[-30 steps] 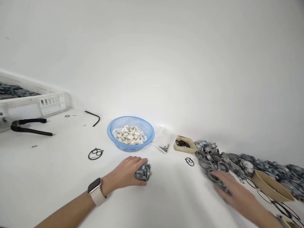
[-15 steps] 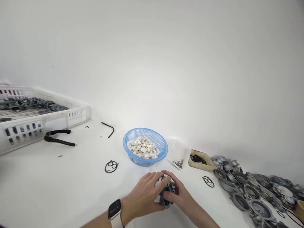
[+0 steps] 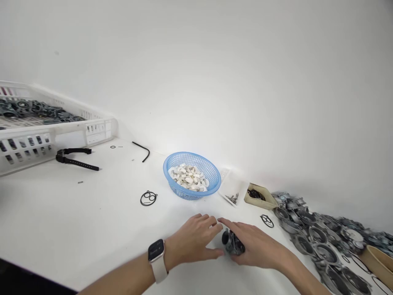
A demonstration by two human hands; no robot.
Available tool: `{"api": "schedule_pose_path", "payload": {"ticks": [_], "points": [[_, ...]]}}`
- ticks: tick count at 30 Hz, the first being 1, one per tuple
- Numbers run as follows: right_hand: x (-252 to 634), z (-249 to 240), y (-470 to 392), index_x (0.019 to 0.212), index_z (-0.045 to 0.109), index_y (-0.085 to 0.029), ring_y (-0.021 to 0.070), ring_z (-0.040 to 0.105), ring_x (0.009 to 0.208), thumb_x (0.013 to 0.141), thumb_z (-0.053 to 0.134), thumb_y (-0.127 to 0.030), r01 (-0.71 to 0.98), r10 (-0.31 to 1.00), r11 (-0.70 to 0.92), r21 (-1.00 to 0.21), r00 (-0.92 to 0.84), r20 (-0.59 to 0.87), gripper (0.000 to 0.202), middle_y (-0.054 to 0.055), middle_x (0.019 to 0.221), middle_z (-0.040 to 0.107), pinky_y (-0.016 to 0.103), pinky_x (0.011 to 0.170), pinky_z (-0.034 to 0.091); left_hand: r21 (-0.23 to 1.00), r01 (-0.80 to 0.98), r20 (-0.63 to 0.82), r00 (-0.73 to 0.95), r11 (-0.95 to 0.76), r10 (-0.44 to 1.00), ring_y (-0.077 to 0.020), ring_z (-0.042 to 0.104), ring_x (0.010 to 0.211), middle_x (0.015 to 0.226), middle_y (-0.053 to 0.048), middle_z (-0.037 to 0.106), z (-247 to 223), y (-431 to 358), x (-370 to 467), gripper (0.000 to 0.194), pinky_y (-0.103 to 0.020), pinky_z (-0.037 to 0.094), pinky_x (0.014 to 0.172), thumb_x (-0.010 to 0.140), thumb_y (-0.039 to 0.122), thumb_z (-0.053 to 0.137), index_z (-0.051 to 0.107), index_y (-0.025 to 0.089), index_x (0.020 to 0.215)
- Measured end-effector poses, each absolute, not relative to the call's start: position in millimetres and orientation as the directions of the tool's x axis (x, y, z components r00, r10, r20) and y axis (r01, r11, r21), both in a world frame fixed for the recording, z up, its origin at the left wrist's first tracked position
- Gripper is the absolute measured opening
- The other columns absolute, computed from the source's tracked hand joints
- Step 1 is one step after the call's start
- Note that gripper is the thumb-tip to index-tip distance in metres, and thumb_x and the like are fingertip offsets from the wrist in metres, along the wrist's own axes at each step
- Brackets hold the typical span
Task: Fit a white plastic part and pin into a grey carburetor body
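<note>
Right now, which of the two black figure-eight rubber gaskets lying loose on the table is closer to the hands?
The gasket just right of the right hand, near the small cardboard box. The other gasket lies apart, left of the blue basket.

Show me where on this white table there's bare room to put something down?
The widest bare stretch lies left of the left hand, bordered by the black rubber gasket, the black strap tool and the white slotted crate. A smaller patch sits between the gasket and the blue plastic basket. Right is crowded: grey metal castings fill it beyond the right hand.
</note>
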State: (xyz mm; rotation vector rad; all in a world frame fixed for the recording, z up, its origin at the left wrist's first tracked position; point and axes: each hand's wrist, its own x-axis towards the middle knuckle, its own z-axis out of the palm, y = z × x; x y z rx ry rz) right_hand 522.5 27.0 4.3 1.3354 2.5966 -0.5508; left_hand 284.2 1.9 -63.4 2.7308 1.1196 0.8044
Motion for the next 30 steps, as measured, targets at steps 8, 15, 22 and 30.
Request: {"api": "schedule_pose_path", "payload": {"ticks": [8, 15, 22, 30], "points": [[520.5, 47.2, 38.2, 0.155, 0.041, -0.043, 0.0405, 0.055, 0.128, 0.070, 0.084, -0.052, 0.852, 0.767, 0.450, -0.268, -0.522, -0.374, 0.096, 0.007, 0.141, 0.061, 0.044, 0.099, 0.046, 0.235, 0.652, 0.383, 0.619, -0.720, 0.686, -0.0255, 0.067, 0.092, 0.104, -0.004, 0.067, -66.5, 1.1, 286.3, 0.045, -0.036, 0.051, 0.079, 0.089, 0.053, 0.071, 0.057, 0.025, 0.121], [455.3, 97.9, 107.7, 0.137, 0.061, -0.028, 0.0255, 0.062, 0.116, 0.098, 0.057, -0.039, 0.683, 0.704, 0.696, -0.222, -0.710, 0.021, 0.040, 0.006, 0.126, 0.069, 0.037, 0.099, 0.047, 0.221, 0.663, 0.360, 0.626, -0.715, 0.692, -0.0268, 0.067, 0.090, 0.104, -0.003, 0.067, -78.1, 3.9, 291.0, 0.054, -0.038, 0.053, 0.078, 0.087, 0.056, 0.072, 0.052, 0.028, 0.129], [352.6, 65.9, 175.0, 0.119, 0.066, -0.017, 0.0232, 0.066, 0.105, 0.099, 0.067, -0.036, 0.663, 0.648, 0.728, -0.174, -0.749, -0.141, 0.028, 0.008, 0.120, 0.067, 0.044, 0.092, 0.056, 0.106, 0.690, 0.247, 0.679, -0.716, 0.691, -0.0270, 0.070, 0.090, 0.107, -0.004, 0.069, -89.3, 21.9, 288.5, 0.061, -0.035, 0.054, 0.074, 0.085, 0.062, 0.073, 0.050, 0.029, 0.131], [363.0, 44.2, 165.6, 0.122, 0.064, -0.017, 0.0247, 0.064, 0.110, 0.100, 0.066, -0.035, 0.652, 0.665, 0.697, -0.297, -0.744, -0.074, 0.029, 0.009, 0.127, 0.063, 0.046, 0.094, 0.056, 0.246, 0.688, 0.259, 0.632, -0.683, 0.730, -0.0276, 0.069, 0.088, 0.100, -0.002, 0.070, -63.1, -0.4, 285.5, 0.050, -0.040, 0.056, 0.080, 0.083, 0.045, 0.076, 0.057, 0.029, 0.127]]}}
